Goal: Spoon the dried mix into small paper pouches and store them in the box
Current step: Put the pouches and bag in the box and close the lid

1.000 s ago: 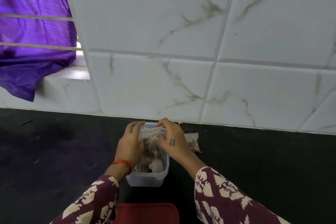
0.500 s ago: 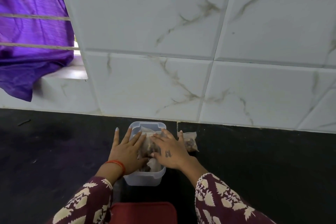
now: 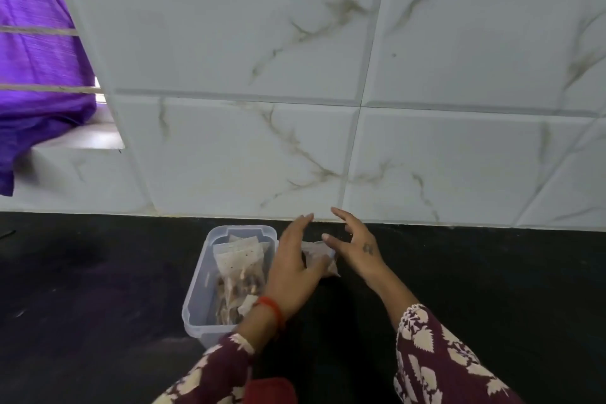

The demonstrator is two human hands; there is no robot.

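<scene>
Both hands reaching, fingers spread wide, holding nothing | left hand (image 3: 292, 267) and right hand (image 3: 355, 248) flanking the loose pouch (image 3: 319, 256) | pouch lying at 3 o'clock of the box (image 3: 200, 285), probably next to be stored | box holding filled pouches

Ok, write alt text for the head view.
Two hands, left hand and right hand, reach around a filled paper pouch on a black counter, beside an open clear plastic box holding more pouches, below a white marbled tile wall.
</scene>
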